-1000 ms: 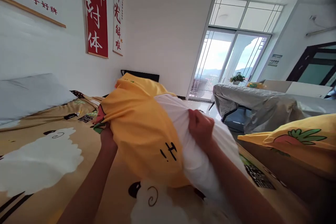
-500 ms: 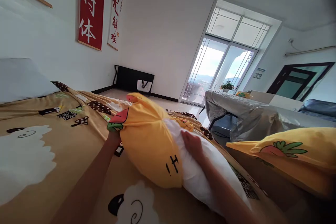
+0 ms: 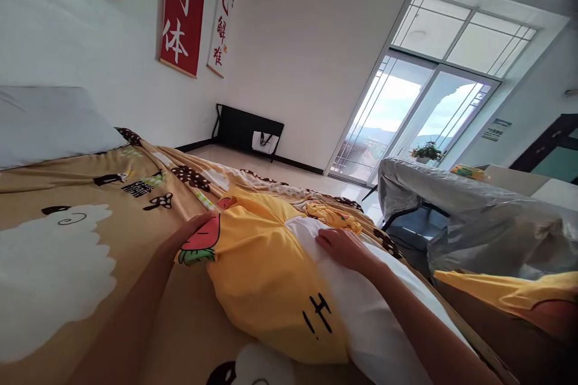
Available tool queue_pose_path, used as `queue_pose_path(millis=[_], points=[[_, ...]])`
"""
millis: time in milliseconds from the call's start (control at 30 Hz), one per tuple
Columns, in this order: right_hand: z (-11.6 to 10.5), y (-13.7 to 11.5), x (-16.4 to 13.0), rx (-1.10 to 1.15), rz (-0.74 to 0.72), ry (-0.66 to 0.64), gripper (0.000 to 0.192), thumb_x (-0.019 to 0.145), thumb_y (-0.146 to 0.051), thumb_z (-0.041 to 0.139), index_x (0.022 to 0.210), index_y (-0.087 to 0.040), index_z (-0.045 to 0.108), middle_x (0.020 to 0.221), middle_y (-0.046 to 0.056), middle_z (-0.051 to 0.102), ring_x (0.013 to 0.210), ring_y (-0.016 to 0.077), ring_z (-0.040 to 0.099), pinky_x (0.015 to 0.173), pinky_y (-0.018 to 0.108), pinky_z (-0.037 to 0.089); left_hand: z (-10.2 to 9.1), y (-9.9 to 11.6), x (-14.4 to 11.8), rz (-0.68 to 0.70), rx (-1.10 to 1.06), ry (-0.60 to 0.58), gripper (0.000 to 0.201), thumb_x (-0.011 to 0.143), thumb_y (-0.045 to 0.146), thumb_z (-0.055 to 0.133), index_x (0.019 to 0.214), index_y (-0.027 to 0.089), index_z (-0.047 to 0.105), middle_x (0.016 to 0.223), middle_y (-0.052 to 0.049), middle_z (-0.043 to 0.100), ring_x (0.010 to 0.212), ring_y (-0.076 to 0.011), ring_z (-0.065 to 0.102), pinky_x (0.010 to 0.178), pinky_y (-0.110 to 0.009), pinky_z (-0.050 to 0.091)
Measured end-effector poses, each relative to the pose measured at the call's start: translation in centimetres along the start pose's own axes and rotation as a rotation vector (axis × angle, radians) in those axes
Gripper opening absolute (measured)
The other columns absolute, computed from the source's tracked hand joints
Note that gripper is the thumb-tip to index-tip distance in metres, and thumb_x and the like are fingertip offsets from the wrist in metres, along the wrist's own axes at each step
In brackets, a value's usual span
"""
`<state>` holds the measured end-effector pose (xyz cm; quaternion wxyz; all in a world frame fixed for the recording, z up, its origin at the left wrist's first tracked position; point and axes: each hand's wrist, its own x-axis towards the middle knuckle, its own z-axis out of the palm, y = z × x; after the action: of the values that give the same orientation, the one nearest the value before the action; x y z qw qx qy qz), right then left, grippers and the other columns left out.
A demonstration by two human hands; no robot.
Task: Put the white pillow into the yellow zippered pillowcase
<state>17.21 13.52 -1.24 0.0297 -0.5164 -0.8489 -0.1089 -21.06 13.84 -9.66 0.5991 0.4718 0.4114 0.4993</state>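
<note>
A white pillow [image 3: 379, 319] lies on the bed, half inside a yellow pillowcase [image 3: 266, 277] printed with a strawberry and black marks. My left hand [image 3: 187, 233] holds the pillowcase at its far left corner, next to the strawberry print. My right hand [image 3: 341, 248] presses on the white pillow where it meets the bunched yellow edge of the case. Both forearms reach in from the bottom of the view.
The bed has a tan sheep-print blanket [image 3: 67, 252] and a grey pillow [image 3: 45, 123] at the left. A second yellow pillow [image 3: 519, 295] lies at the right edge. Beyond stand a covered table [image 3: 474, 210], a black rack [image 3: 248, 132] and glass balcony doors [image 3: 406, 126].
The pillow and case have come down from mid-air and now lie flat on the bed. My hands have lowered with them. The view has tilted and shifted right.
</note>
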Motion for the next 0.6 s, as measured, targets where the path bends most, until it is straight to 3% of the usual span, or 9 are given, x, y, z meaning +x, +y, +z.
queue_pose_path(millis=[67,133,233,300,367,467,533,600], points=[[-1.3,-2.2,1.9,0.028,-0.054,0.121,0.027,0.094,-0.026,0.041,0.077,-0.018,0.062,0.077,0.004,0.066,0.069,0.0155,0.056,0.060,0.027,0.030,0.6,1.0,-0.9,0.110,0.224,0.048,0.045,0.067,0.061,0.064,0.072,0.016,0.064,0.067,-0.004,0.064,0.077,-0.0251,0.061,0.071,-0.031,0.049],[-2.6,-5.1,4.0,0.069,-0.197,0.194,0.023,0.092,-0.022,0.043,0.083,-0.018,0.064,0.082,0.005,0.066,0.075,0.0162,0.057,0.067,0.028,0.035,0.9,1.9,-1.9,0.192,0.386,0.044,0.038,0.065,0.053,0.069,0.073,0.017,0.064,0.072,-0.002,0.063,0.079,-0.0228,0.059,0.070,-0.028,0.048],[-3.6,-9.9,7.3,0.170,-0.493,0.181,0.022,0.090,-0.015,0.047,0.100,-0.020,0.067,0.102,0.007,0.068,0.095,0.0187,0.057,0.084,0.032,0.038,0.9,2.8,-3.1,0.254,0.545,-0.009,0.029,0.065,0.041,0.073,0.080,0.017,0.068,0.083,-0.003,0.065,0.084,-0.0224,0.059,0.073,-0.025,0.047],[-3.5,-12.5,9.6,0.241,-0.615,0.130,0.027,0.087,-0.013,0.053,0.111,-0.022,0.064,0.117,0.007,0.064,0.109,0.0201,0.054,0.092,0.035,0.035,0.7,3.1,-3.4,0.286,0.589,-0.016,0.025,0.067,0.037,0.071,0.080,0.016,0.070,0.084,-0.004,0.066,0.083,-0.0223,0.059,0.072,-0.023,0.047],[-3.0,-14.4,11.7,0.278,-0.642,0.055,0.030,0.084,-0.013,0.058,0.113,-0.022,0.063,0.122,0.007,0.062,0.113,0.0210,0.052,0.093,0.036,0.033,0.6,3.2,-3.5,0.311,0.559,-0.011,0.022,0.071,0.036,0.069,0.078,0.016,0.071,0.082,-0.004,0.066,0.080,-0.0204,0.058,0.068,-0.021,0.046],[-2.2,-15.9,14.0,0.296,-0.600,-0.052,0.019,0.080,-0.013,0.062,0.098,-0.019,0.066,0.104,0.005,0.067,0.097,0.0182,0.056,0.084,0.031,0.035,0.3,3.0,-3.2,0.311,0.446,-0.002,0.022,0.074,0.038,0.069,0.075,0.015,0.071,0.078,-0.003,0.065,0.074,-0.0167,0.055,0.064,-0.019,0.043],[-1.9,-16.3,14.7,0.332,-0.565,-0.064,0.008,0.081,-0.013,0.060,0.083,-0.018,0.066,0.086,0.001,0.067,0.079,0.0140,0.054,0.074,0.026,0.034,0.1,2.7,-2.8,0.238,0.333,-0.006,0.024,0.072,0.039,0.071,0.072,0.015,0.069,0.071,-0.002,0.063,0.066,-0.0141,0.054,0.056,-0.018,0.041],[-1.8,-16.5,15.0,0.398,-0.510,-0.022,0.011,0.083,-0.015,0.058,0.074,-0.017,0.064,0.073,-0.002,0.062,0.068,0.0113,0.049,0.066,0.023,0.031,-0.2,2.0,-2.3,0.112,0.121,0.032,0.026,0.069,0.041,0.073,0.073,0.015,0.068,0.066,-0.001,0.063,0.061,-0.0142,0.055,0.053,-0.019,0.041]])
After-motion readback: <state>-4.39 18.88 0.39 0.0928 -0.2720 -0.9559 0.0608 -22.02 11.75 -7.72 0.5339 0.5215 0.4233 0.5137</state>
